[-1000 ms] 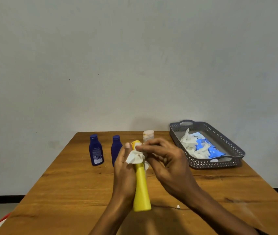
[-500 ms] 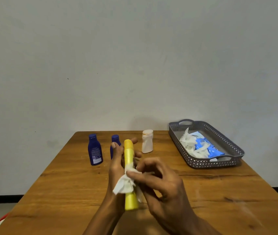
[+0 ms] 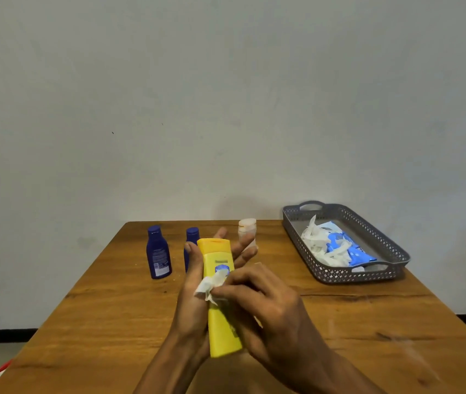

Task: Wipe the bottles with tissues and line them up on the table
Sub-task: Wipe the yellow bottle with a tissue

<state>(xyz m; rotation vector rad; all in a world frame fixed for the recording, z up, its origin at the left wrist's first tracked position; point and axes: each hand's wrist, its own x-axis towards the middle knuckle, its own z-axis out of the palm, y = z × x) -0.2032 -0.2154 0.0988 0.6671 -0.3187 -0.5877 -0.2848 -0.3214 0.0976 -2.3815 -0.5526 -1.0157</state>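
the head view shows the left hand (image 3: 195, 282) cradling a tall flat yellow plastic bottle (image 3: 220, 297) above the wooden tabletop (image 3: 98, 322), its thumb along the left edge and its fingers (image 3: 243, 245) spread behind the cap end, which points away from the person. the right hand (image 3: 266, 311) pinches a crumpled white tissue (image 3: 210, 285) in curled fingers and presses it against the bottle's front, just below the blue label. behind stand two dark blue plastic bottles (image 3: 158, 253), upright side by side, and a small white bottle (image 3: 247, 227) partly hidden by the left fingers. a grey perforated plastic tray (image 3: 391, 251) to the right holds loose tissues and a blue pack. the yellow bottle looks light, stiff and smooth, likely slippery; a hold across its narrow edges near the middle seems surest.
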